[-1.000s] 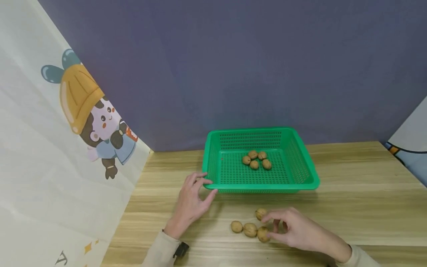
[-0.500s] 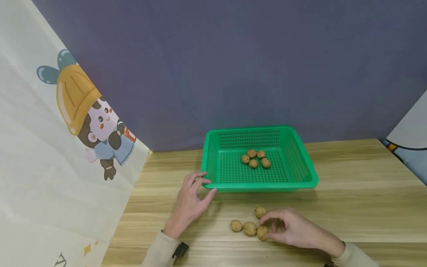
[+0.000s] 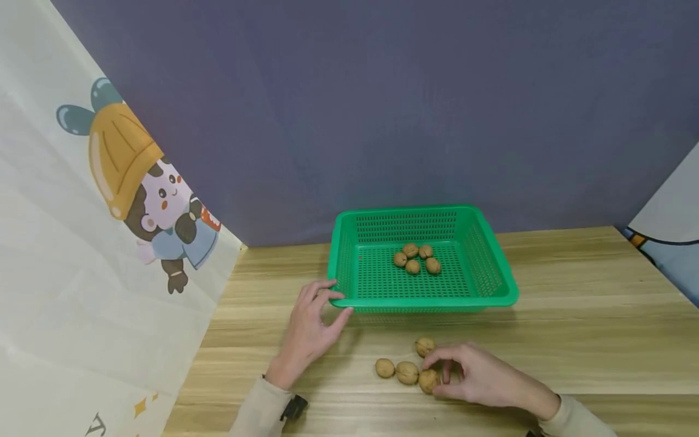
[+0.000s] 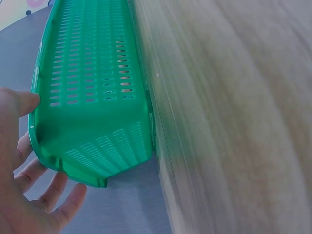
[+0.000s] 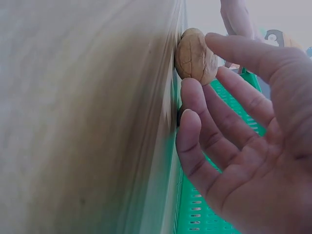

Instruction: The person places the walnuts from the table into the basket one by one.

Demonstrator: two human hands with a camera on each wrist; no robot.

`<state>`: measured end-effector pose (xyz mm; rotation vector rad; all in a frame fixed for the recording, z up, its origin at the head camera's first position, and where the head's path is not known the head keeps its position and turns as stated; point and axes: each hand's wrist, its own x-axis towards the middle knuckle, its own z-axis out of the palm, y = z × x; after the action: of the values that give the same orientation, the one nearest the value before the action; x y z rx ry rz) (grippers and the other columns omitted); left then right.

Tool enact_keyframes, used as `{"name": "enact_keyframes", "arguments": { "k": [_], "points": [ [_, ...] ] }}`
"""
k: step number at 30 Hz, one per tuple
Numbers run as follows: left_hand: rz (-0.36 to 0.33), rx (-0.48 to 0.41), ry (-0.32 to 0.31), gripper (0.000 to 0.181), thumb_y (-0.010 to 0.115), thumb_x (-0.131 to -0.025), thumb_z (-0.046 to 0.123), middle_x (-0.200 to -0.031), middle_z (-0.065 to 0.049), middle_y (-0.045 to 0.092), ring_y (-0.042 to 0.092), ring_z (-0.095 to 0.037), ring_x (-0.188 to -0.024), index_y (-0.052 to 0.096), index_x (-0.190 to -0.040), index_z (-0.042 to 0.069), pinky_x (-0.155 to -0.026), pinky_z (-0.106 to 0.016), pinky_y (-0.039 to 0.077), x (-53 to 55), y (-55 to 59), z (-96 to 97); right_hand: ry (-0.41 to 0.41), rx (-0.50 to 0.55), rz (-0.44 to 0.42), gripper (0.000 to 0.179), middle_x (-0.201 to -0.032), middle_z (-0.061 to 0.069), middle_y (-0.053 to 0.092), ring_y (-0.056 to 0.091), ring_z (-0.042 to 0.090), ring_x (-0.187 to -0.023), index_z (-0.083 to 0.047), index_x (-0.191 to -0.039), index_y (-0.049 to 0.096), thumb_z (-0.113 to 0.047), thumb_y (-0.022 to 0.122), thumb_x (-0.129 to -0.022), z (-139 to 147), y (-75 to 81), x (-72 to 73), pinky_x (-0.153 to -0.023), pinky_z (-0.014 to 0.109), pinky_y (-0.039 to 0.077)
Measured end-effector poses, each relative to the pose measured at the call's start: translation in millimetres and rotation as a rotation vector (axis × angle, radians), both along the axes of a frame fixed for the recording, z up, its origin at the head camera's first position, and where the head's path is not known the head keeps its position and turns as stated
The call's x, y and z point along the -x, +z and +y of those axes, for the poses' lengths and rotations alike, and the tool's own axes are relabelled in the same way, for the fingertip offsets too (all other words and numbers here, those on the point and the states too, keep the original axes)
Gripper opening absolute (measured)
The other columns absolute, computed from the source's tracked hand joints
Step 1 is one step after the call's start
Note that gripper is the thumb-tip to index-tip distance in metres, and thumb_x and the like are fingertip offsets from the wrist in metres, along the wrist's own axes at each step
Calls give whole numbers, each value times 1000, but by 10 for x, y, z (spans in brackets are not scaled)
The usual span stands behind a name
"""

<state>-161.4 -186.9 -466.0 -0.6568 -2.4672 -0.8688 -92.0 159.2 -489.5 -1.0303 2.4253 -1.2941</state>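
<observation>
In the head view my right hand (image 3: 483, 377) pinches a walnut (image 3: 429, 382) at the right end of a short row on the table. Its thumb and fingertips lie against the shell in the right wrist view, where the walnut (image 5: 192, 57) appears close to the tabletop. Two more walnuts, the middle one (image 3: 406, 372) and the left one (image 3: 384, 368), continue the row. Another walnut (image 3: 424, 346) lies just beyond, by the index finger. My left hand (image 3: 308, 328) rests spread fingers and thumb at the near left corner of a green basket (image 3: 426, 301).
Inside the basket several walnuts (image 3: 413, 266) sit grouped on the perforated floor. A dark blue-grey wall (image 3: 382, 109) rises behind the wood-grain table (image 3: 568, 340). On the left stands a white printed sheet (image 3: 65, 291) with a cartoon figure.
The right thumb and fingers have closed in on the row's right-hand walnut. My left hand keeps its place at the basket's corner. The head view has shifted slightly.
</observation>
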Motion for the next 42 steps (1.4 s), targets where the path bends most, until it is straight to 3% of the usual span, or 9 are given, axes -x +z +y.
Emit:
{"name": "enact_keyframes", "arguments": {
  "k": [9, 18, 30, 34, 38, 42],
  "points": [
    [6, -4, 0, 24, 83, -93, 29, -137, -12, 67, 60, -32, -131, 74, -109, 14, -108, -55, 55, 4, -22, -5, 27, -10, 46, 32, -94, -10, 71, 58, -8, -77, -21, -121, 74, -20, 86, -91, 3, -21, -13, -52, 16, 49],
    [8, -6, 0, 25, 83, -93, 28, -138, -12, 67, 60, -32, -131, 74, -110, 13, -108, -55, 55, 7, -27, -11, 38, -27, 1, 34, -97, -14, 70, 58, -8, -78, -21, -123, 74, -20, 86, -91, 5, -5, -10, -54, 17, 51],
    [-5, -12, 4, 26, 83, -93, 29, -138, -11, 66, 60, -33, -131, 74, -111, 12, -109, -55, 54, 6, -13, -5, 57, -29, 44, 31, -102, -14, 72, 61, -8, -81, -22, -122, 73, -18, 83, -94, 12, 10, -6, -56, 17, 53],
    [-12, -7, 2, 25, 82, -93, 30, -139, -10, 66, 60, -32, -132, 74, -111, 14, -110, -55, 53, 9, -7, 3, 79, -17, 2, 30, -100, -11, 73, 62, -7, -81, -20, -124, 73, -18, 82, -95, 27, 114, -6, -57, 19, 54],
    [-9, 1, 5, 25, 82, -93, 30, -139, -10, 66, 60, -32, -132, 73, -111, 15, -110, -54, 54, -2, -3, 8, 106, -21, -63, 31, -99, -10, 74, 63, -6, -80, -14, -127, 73, -19, 80, -97, 78, 311, 25, -55, 21, 55],
    [-8, 1, 10, 26, 83, -92, 29, -138, -11, 66, 60, -33, -131, 74, -111, 14, -109, -55, 54, -11, -2, 9, 102, -68, -32, 32, -108, -10, 76, 63, -5, -80, -12, -127, 73, -18, 80, -97, 153, 540, 86, -53, 20, 54]
  ]
}}
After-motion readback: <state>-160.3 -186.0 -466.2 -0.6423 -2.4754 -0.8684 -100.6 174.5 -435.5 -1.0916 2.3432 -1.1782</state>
